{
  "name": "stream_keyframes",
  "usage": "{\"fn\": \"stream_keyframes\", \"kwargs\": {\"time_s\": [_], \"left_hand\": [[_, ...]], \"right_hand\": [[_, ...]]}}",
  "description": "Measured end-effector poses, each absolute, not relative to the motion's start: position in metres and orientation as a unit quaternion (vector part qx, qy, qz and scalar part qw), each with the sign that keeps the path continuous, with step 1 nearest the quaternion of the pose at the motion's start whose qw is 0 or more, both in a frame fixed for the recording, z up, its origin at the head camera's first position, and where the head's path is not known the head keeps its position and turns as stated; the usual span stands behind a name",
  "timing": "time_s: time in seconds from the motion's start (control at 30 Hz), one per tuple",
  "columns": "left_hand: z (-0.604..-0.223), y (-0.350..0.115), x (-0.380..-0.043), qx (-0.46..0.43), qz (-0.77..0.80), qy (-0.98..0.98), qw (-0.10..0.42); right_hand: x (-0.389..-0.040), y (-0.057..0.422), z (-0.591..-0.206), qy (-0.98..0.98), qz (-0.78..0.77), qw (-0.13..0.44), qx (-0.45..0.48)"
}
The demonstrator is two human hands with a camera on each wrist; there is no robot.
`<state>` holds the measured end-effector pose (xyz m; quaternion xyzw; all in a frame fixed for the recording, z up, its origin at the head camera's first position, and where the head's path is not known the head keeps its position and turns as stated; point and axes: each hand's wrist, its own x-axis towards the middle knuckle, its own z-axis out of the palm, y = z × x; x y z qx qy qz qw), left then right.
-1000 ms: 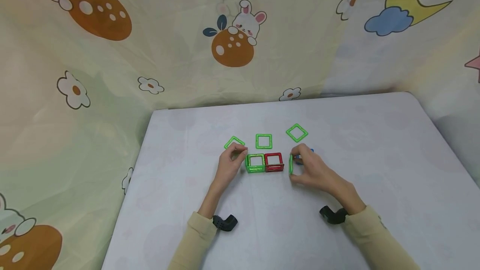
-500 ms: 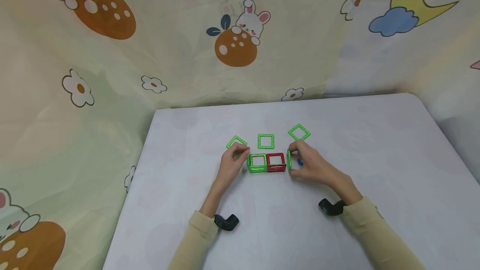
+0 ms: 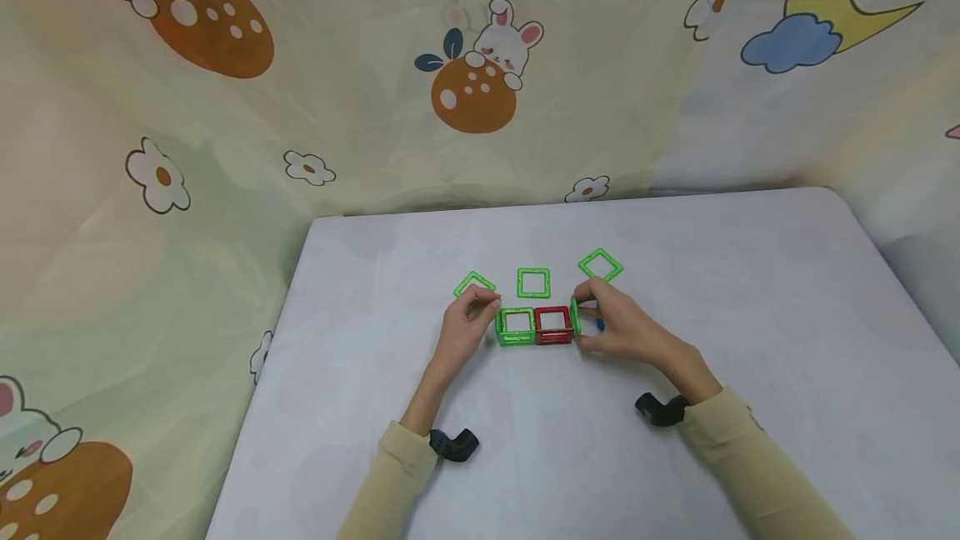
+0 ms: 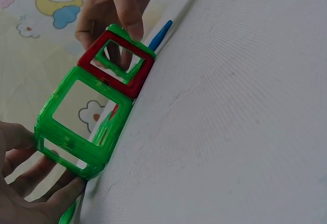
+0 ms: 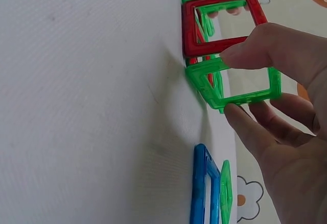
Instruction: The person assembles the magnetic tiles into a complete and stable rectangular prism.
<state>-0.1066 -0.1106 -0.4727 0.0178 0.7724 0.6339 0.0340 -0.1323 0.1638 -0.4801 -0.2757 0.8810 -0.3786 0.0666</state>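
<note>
A row of upright square magnetic tiles stands on the table, green tiles on the left and red tiles beside them. At the row's left end, my left hand grips the green end tile between thumb and fingers. My right hand pinches another green tile by opposite edges, thumb on one and fingers on the other. That tile stands on edge against the right end of the red part. Its far side is partly hidden by the right hand.
Behind the row lie loose green tiles: a square one, a turned one at right, and one partly behind the left hand. A blue tile lies beside the right hand. The white table meets a patterned cloth behind.
My right hand has moved left with the green tile, from a gap away to touching the red end of the row. My left hand has stayed at the left end.
</note>
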Motion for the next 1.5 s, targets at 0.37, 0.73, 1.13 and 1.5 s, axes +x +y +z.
{"fn": "stream_keyframes", "kwargs": {"time_s": [0.37, 0.73, 1.13, 1.5], "left_hand": [[-0.471, -0.11, -0.106, 0.013, 0.63, 0.776, 0.028], [-0.471, -0.109, -0.106, 0.012, 0.631, 0.775, 0.032], [-0.474, -0.11, -0.104, 0.01, 0.628, 0.777, 0.027], [-0.506, -0.117, -0.111, 0.026, 0.646, 0.763, 0.023]], "right_hand": [[-0.134, 0.165, -0.479, 0.866, -0.415, 0.111, -0.256], [-0.134, 0.167, -0.485, 0.849, -0.445, 0.149, -0.241], [-0.134, 0.167, -0.487, 0.847, -0.439, 0.189, -0.232], [-0.129, 0.167, -0.487, 0.854, -0.435, 0.187, -0.217]]}}
